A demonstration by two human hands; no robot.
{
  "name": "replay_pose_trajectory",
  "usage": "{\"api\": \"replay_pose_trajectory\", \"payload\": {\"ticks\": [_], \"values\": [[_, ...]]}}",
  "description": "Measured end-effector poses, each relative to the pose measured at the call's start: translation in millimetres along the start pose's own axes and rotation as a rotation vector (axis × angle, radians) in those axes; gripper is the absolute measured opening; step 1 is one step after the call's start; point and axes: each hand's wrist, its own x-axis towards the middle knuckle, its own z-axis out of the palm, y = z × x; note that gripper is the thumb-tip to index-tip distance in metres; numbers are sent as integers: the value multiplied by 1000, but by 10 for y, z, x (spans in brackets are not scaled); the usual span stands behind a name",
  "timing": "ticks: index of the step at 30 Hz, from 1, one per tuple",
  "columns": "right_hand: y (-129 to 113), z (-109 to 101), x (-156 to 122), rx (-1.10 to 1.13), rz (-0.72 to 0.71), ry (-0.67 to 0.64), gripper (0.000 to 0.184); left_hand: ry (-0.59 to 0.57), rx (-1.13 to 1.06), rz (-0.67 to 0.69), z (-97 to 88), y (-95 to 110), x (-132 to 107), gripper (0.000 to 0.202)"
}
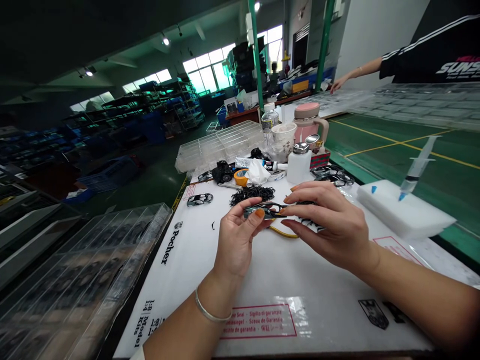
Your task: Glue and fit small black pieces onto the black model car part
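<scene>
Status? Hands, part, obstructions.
Left hand pinches small dark part, right hand touching its end, above white sheet. Pile of black pieces behind, apart.

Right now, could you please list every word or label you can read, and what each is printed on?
"Pocher": white sheet.
"1:8", "Model", "Kits": the same sheet's near edge.
"Sigillo di garanzia", "Sceau de Garantie": red-framed seal on it.
"SUNS", cut off: another person's black top.
Bottle label: too small to read.
</scene>
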Motion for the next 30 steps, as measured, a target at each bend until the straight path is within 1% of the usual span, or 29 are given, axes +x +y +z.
{"api": "replay_pose_trajectory", "payload": {"ticks": [4,9,18,22,25,30], "values": [[-13,17,-9,-4,-11,-8,21,-4,-2,-5,3,-10,-10,37],[-14,37,-11,-9,-44,-9,18,-15,-9,-16,5,-21,-12,35],[-40,25,-24,-16,-116,-61,19,6,-33,-66,12,-10,-21,38],[-38,30,-26,-4,-132,-64,18,10,-47,-83,20,1,-29,37],[-35,31,-29,4,-134,-67,18,8,-48,-89,17,2,-30,37],[-33,29,-28,-6,-97,-57,21,-9,-45,-54,-9,-12,-5,38]]}}
